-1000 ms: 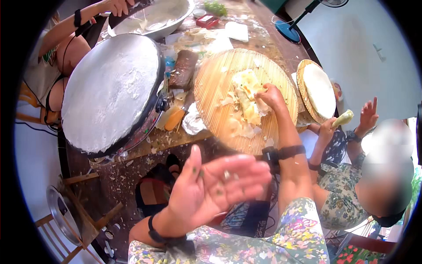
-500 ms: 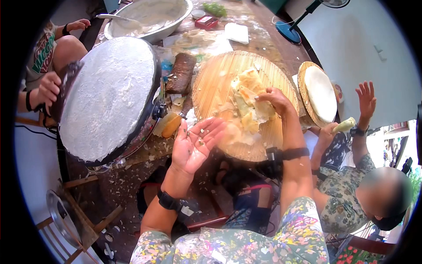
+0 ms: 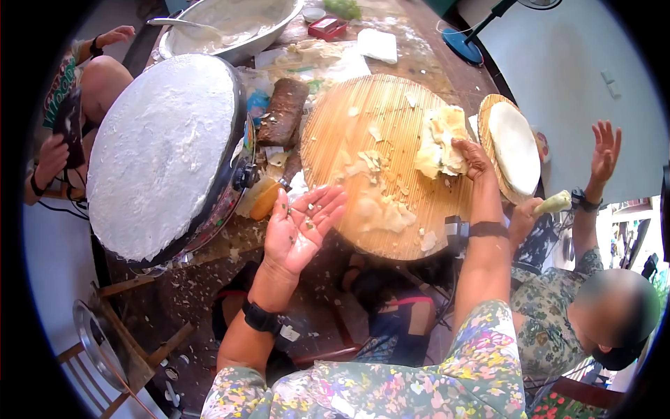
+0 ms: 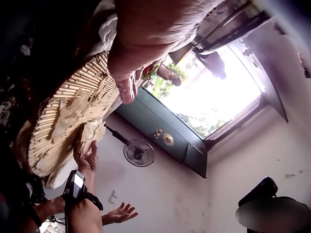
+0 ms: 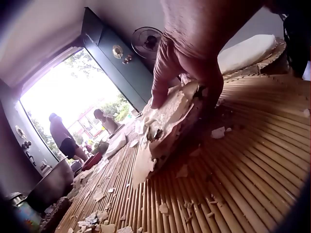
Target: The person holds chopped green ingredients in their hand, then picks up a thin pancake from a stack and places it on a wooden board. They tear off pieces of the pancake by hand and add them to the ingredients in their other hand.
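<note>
On a round slatted board (image 3: 328, 140) lies a crumpled, folded piece of thin flatbread (image 3: 441, 140), near the board's right side. My right hand (image 3: 476, 159) grips its near edge; in the right wrist view the thumb and fingers of the right hand (image 5: 189, 73) pinch the flaky bread (image 5: 167, 126), with dark bits showing in its folds. Palm up in front of the board, my left hand (image 3: 300, 227) has its fingers spread, with small green and pale crumbs on the palm. Thin torn flakes (image 3: 380, 213) lie on the board's near part.
At left is a large round griddle (image 3: 164, 153) with a white coating. Behind it stands a metal bowl (image 3: 279, 31) of batter with a ladle. A dark brown block (image 3: 284, 112) lies between griddle and board. At right are a smaller board with a white round (image 3: 515, 148) and a person holding a roll (image 3: 553, 202).
My right hand and the bread have moved right across the board. My left hand has drawn back from close to the camera and stays palm up. The person at left has lowered a dark flat tool.
</note>
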The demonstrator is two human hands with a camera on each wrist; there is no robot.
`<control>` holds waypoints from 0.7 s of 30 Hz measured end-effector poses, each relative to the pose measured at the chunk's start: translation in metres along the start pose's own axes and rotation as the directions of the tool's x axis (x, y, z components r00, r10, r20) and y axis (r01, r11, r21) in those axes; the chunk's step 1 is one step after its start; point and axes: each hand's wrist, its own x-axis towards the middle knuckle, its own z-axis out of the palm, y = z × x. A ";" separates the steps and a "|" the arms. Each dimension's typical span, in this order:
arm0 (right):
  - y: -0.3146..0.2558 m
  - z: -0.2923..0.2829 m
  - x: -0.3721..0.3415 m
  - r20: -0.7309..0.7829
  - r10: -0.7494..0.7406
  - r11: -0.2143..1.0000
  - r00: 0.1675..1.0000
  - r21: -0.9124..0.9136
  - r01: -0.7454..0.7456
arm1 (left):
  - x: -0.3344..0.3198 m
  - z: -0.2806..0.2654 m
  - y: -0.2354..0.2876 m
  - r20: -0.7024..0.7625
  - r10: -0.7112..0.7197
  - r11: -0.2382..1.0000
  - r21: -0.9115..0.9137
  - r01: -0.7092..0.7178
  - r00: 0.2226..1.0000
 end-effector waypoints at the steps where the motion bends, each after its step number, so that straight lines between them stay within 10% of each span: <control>1: 0.000 0.002 0.002 -0.015 0.032 0.999 0.999 -0.013 -0.032 | 0.000 0.002 0.000 -0.016 0.004 1.000 0.003 -0.004 1.000; 10: -0.012 0.007 -0.001 -0.285 -0.098 0.713 0.953 -0.689 -0.133 | 0.002 0.001 0.001 -0.050 0.036 0.999 0.030 -0.035 0.998; 13: 0.006 -0.006 0.006 -0.121 -0.633 0.297 0.765 -0.950 0.096 | 0.001 0.001 0.005 -0.049 0.056 0.998 0.036 -0.054 0.997; 17: -0.003 0.075 -0.092 0.082 -0.448 0.450 0.890 -0.840 0.304 | -0.003 -0.001 0.007 -0.035 0.059 0.998 0.038 -0.058 0.998; 21: 0.033 0.123 -0.163 0.357 -0.323 0.131 0.877 -0.900 0.415 | -0.008 -0.001 0.002 -0.105 0.061 0.997 0.051 -0.055 0.993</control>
